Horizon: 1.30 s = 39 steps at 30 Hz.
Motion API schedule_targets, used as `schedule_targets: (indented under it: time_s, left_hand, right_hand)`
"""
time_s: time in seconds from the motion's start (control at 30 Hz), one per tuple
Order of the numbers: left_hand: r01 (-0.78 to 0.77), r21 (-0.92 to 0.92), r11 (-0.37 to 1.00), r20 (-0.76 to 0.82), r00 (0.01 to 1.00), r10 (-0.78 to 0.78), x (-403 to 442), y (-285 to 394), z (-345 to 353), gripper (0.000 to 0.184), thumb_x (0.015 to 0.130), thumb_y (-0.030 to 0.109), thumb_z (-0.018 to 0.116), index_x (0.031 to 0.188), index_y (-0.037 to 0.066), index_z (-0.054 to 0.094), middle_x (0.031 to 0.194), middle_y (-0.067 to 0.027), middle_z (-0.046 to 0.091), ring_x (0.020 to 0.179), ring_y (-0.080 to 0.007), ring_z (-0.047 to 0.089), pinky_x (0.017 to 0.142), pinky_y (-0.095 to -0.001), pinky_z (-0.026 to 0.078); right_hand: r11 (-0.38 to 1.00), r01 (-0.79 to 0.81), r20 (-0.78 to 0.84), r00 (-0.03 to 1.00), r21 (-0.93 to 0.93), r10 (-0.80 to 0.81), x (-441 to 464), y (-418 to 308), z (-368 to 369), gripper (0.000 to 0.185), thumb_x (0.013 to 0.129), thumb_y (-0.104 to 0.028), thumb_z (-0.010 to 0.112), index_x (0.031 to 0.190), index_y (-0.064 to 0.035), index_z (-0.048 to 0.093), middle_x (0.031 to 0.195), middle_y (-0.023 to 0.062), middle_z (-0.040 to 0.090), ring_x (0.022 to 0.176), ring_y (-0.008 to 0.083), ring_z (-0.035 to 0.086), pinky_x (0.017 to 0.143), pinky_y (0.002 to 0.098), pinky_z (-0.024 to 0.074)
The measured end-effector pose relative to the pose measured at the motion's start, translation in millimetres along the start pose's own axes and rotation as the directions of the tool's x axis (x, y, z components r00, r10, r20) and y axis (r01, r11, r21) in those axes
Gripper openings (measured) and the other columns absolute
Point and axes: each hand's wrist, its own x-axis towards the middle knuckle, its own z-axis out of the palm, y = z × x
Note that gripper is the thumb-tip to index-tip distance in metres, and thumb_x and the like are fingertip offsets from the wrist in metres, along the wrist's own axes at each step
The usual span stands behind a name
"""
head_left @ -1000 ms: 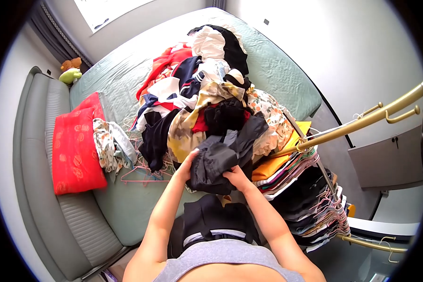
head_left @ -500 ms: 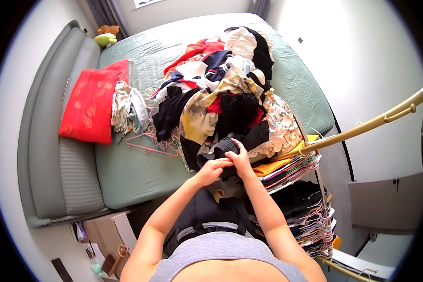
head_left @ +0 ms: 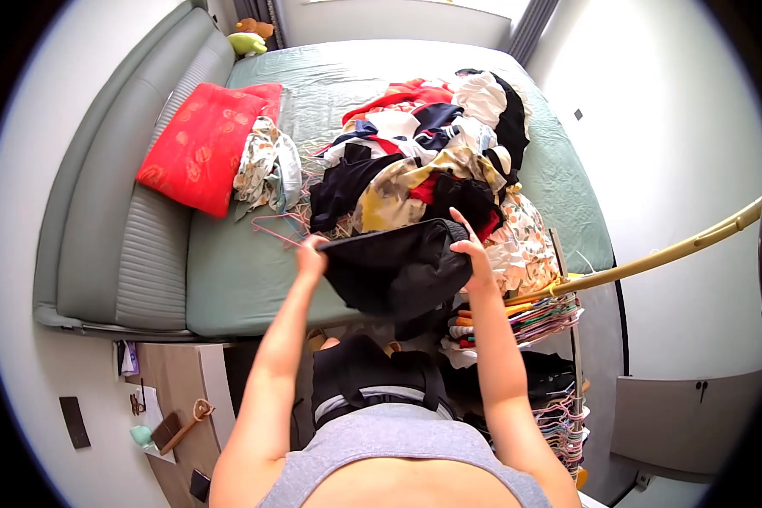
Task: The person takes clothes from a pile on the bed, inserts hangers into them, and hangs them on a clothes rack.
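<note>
A black garment (head_left: pixel 389 275) is stretched out in front of me at the bed's near edge, its wide opening pulled taut; its exact kind is unclear. My left hand (head_left: pixel 311 258) is closed on its left edge. On the opposite side, my right hand (head_left: pixel 474 254) grips the garment's edge with the thumb, fingers partly hidden. Just beyond it lies a heap of clothes with a yellow and grey patterned piece (head_left: pixel 381 199), a dark navy garment (head_left: pixel 343 190) and a floral garment (head_left: pixel 525 237). A pink hanger (head_left: pixel 271 230) rests left of the heap.
A red pillow (head_left: pixel 199 152) lies by the grey headboard (head_left: pixel 157 110). To my right, a gold clothes rail (head_left: pixel 669 261) runs above hung clothes (head_left: pixel 533 320) on several hangers. A wooden bedside cabinet (head_left: pixel 182 381) stands at lower left.
My hands have moved apart, spreading the black garment that was bunched between them. My left hand went left and up. The view has shifted slightly.
</note>
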Motion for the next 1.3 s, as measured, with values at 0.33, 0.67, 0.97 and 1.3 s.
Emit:
schedule_targets:
  time_s: [0.33, 0.67, 0.97, 1.3]
  left_hand:
    - [0.101, 0.133, 0.986, -0.094, 0.992, -0.089, 122, 76, -203, 0.024, 0.067, 0.005, 0.051, 0.081, 0.009, 0.069, 0.074, -0.0149, 0.066, 0.073, -0.0272, 0.064, 0.068, -0.0341, 0.049]
    - [0.030, 0.706, 0.708, 0.246, 0.927, -0.285, 89, 16, -282, 0.039, 0.073, 0.043, 0.065, 0.085, 0.006, 0.065, 0.088, -0.0183, 0.063, 0.086, -0.0326, 0.062, 0.072, -0.0401, 0.049]
    - [0.122, 0.607, 0.785, 0.297, 0.882, -0.366, 12, -146, -256, 0.024, 0.079, 0.014, 0.053, 0.097, 0.004, 0.064, 0.090, -0.0203, 0.064, 0.088, -0.0363, 0.061, 0.078, -0.0408, 0.049]
    - [0.279, -0.838, 0.468, -0.229, 0.600, -0.767, 68, -242, -322, 0.024, 0.076, -0.002, 0.037, 0.086, 0.012, 0.052, 0.075, 0.0001, 0.047, 0.068, -0.0111, 0.046, 0.062, -0.0262, 0.041]
  right_hand:
    - [-0.101, 0.096, 0.137, 0.816, -0.990, -0.562, 80, 51, 34, 0.025, 0.069, -0.015, 0.056, 0.091, -0.0078, 0.067, 0.091, 0.0134, 0.062, 0.085, 0.0314, 0.060, 0.076, 0.0373, 0.0480]
    - [-0.058, 0.082, 0.094, 0.968, -0.995, -0.234, 108, 176, 27, 0.028, 0.072, 0.003, 0.055, 0.098, -0.0037, 0.062, 0.089, 0.0159, 0.063, 0.079, 0.0327, 0.061, 0.076, 0.0366, 0.0485]
    - [0.564, -0.239, -0.049, 0.943, -0.790, 0.330, 74, 285, 129, 0.027, 0.086, -0.015, 0.057, 0.107, 0.0015, 0.061, 0.096, 0.0013, 0.064, 0.087, 0.0080, 0.056, 0.080, 0.0228, 0.0431]
    - [0.625, -0.324, -0.223, 0.946, -0.710, 0.237, 129, 339, 129, 0.028, 0.079, -0.020, 0.065, 0.096, 0.0023, 0.064, 0.084, 0.0047, 0.065, 0.079, 0.0107, 0.058, 0.073, 0.0234, 0.0451]
